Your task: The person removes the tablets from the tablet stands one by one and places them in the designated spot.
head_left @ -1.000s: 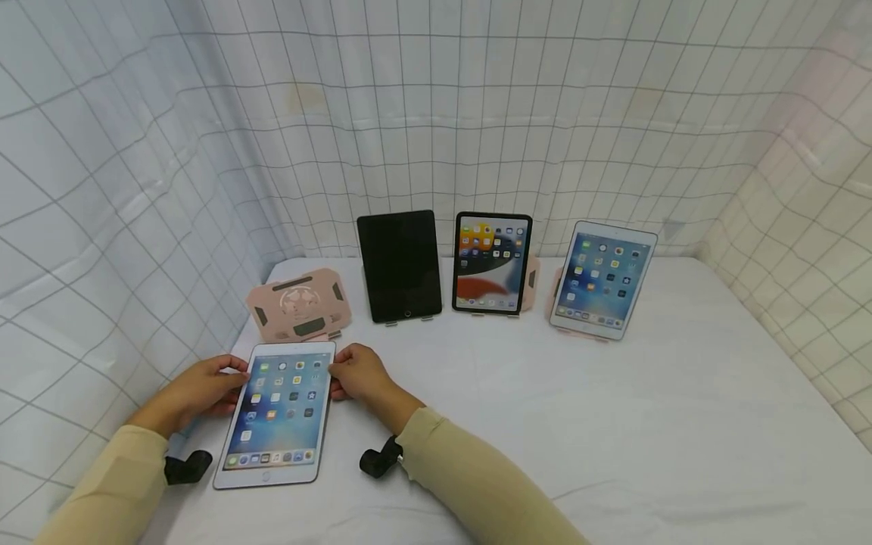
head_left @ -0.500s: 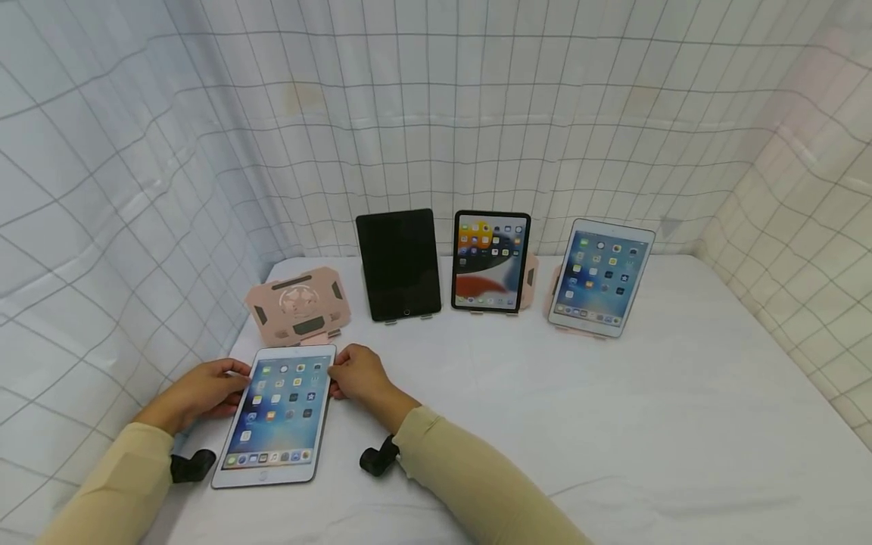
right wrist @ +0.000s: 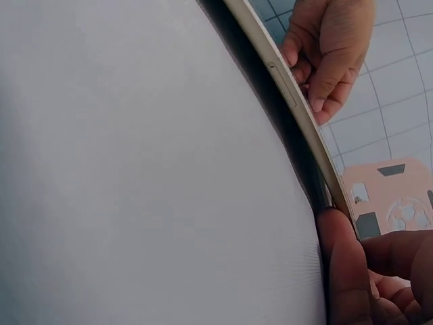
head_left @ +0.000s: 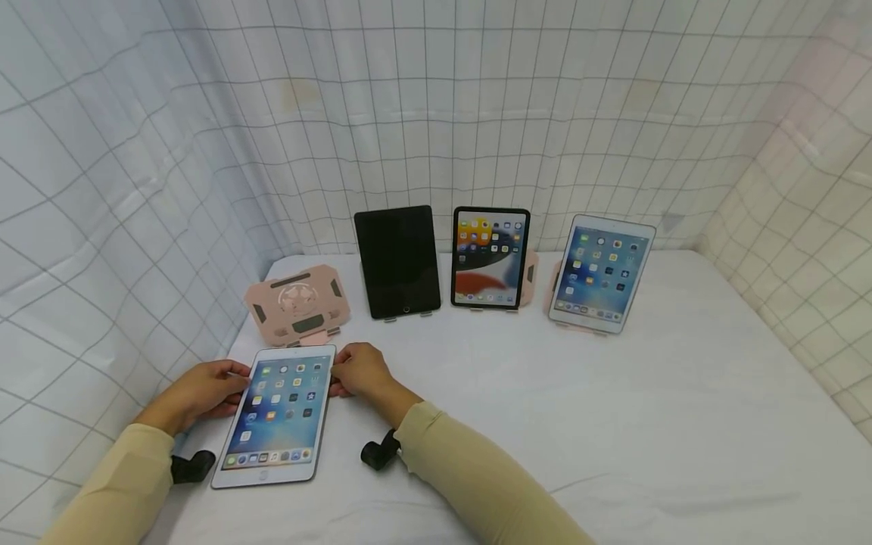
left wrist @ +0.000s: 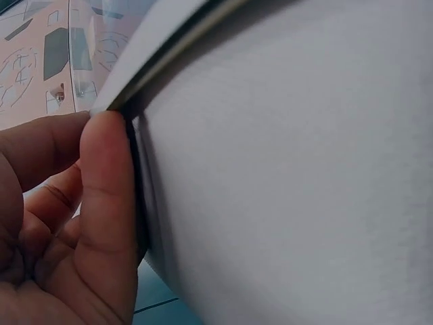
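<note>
A white-framed tablet point(head_left: 279, 412) with a lit home screen lies low over the white cloth point(head_left: 518, 424) at the left, its top end just in front of a pink tablet stand point(head_left: 323, 303). My left hand point(head_left: 204, 390) pinches its left edge near the top between thumb and fingers. On the opposite edge, my right hand point(head_left: 361, 371) grips it the same way. In the right wrist view a narrow dark gap runs between the tablet's side point(right wrist: 298, 101) and the cloth. Fingertips beneath the tablet are partly hidden.
Farther back stand a black tablet point(head_left: 398, 261) with a dark screen, a black-framed lit tablet point(head_left: 490, 257) and another white-framed tablet point(head_left: 602, 272), each propped on a stand. A white grid-patterned curtain point(head_left: 477, 113) closes off the back and sides.
The tablet's top end has dropped slightly towards me, uncovering more of the pink stand's foot. My left hand has shifted slightly down with it; both hands keep their grip.
</note>
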Available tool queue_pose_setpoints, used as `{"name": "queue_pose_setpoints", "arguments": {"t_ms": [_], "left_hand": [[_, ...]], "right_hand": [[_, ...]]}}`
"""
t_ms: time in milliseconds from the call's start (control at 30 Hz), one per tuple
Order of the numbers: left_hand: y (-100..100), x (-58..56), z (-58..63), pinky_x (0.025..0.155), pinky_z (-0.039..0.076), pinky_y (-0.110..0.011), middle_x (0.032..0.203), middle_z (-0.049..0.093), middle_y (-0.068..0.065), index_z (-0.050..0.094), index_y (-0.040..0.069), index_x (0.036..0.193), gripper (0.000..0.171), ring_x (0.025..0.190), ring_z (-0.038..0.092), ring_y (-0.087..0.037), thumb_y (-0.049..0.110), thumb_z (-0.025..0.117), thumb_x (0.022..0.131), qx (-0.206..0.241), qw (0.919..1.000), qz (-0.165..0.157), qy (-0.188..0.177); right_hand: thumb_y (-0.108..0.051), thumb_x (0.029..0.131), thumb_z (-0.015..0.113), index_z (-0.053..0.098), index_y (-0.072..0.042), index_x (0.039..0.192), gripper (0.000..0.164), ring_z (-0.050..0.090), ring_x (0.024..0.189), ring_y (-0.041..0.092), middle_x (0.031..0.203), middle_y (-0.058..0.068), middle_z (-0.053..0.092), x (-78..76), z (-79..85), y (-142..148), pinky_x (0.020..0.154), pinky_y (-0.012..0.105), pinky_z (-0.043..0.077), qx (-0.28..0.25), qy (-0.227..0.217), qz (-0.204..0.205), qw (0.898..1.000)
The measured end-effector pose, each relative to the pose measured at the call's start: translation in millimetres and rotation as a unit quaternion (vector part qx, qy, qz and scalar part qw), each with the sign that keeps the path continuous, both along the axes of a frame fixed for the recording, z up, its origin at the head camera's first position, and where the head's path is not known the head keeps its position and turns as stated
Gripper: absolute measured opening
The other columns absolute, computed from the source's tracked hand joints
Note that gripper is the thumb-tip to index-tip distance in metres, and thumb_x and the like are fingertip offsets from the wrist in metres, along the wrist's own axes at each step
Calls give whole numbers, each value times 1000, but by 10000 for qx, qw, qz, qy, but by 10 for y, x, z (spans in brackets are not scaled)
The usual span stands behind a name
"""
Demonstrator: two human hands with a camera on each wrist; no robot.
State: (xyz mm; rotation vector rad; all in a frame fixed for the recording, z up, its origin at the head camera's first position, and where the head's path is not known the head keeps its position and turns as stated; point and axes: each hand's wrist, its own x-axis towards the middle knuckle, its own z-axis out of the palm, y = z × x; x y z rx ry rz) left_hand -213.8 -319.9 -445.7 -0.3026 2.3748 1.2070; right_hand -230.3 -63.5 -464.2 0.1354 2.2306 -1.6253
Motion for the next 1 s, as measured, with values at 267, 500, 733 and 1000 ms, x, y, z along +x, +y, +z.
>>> {"name": "queue_pose_setpoints", "arguments": {"t_ms": [267, 500, 733, 1000], "left_hand": [[8, -13, -5, 69, 58, -30, 98, 58, -14, 45, -8, 132, 40, 83, 57, -21, 17, 53, 102, -157, 9998, 59, -45], [6, -10, -12, 69, 57, -30, 98, 57, -15, 44, -8, 131, 39, 84, 56, -22, 17, 54, 102, -233, 9997, -9, -33], [33, -34, 8, 69, 57, -30, 100, 57, -16, 46, -7, 128, 39, 85, 56, -23, 19, 55, 101, -419, 9990, -158, 77], [22, -12, -4, 67, 56, -28, 95, 57, -13, 49, -8, 123, 34, 82, 56, -21, 17, 55, 100, -504, 9980, -280, 246]], "right_hand": [[-3, 93, 65, 62, -5, 84, 9, 59, 48, 10, 66, 4, 62, 14, -27, 23, 44, 17, 44, 136, 387, 211, 9989], [-4, 93, 65, 63, -5, 83, 10, 61, 50, 10, 67, 3, 63, 36, -18, 39, 44, 18, 44, 189, 438, 303, 9984], [-6, 93, 66, 62, -7, 80, 14, 61, 50, 10, 66, 4, 63, 0, -2, 60, 45, 19, 43, 346, 478, 361, 9976], [-3, 92, 66, 61, -7, 77, 16, 60, 47, 9, 60, 4, 64, -9, -42, 50, 43, 16, 43, 346, 507, 497, 9969]]}}
